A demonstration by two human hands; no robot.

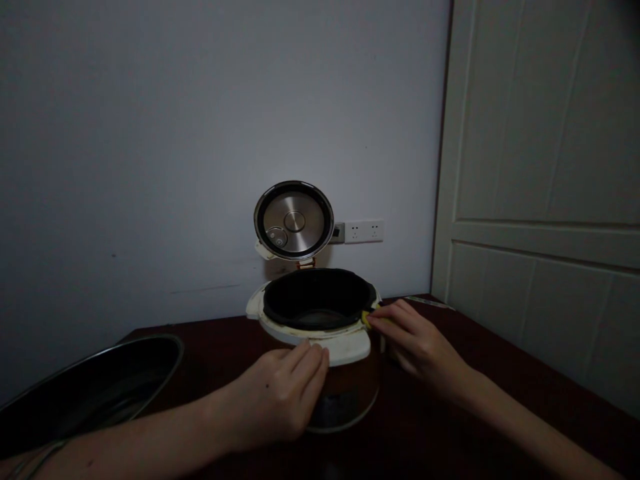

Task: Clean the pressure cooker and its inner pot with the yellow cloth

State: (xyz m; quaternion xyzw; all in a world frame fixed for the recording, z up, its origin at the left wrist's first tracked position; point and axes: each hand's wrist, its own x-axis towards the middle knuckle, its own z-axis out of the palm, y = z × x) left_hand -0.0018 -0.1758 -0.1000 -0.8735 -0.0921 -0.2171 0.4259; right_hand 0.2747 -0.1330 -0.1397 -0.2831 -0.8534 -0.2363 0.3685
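Note:
A rice cooker [345, 348], with a white rim and a dark body, stands in the middle of the head view. Its round lid [305, 230] is raised at the back, showing a metal inner plate. My left hand [283, 390] is closed at the cooker's front, with the fingertips curled over the white rim. At the right side of the rim, my right hand [413, 337] pinches a small yellow sponge [367, 320] against the edge. Most of the sponge is hidden by the fingers. The inside of the cooker looks dark.
A large dark pot or bowl with a metal rim [173, 343] sits at the lower left, beside my left forearm. Behind the cooker are a pale wall and white sockets [364, 231]. A white panelled door [540, 167] stands at the right. The dark red tabletop [450, 427] lies beneath.

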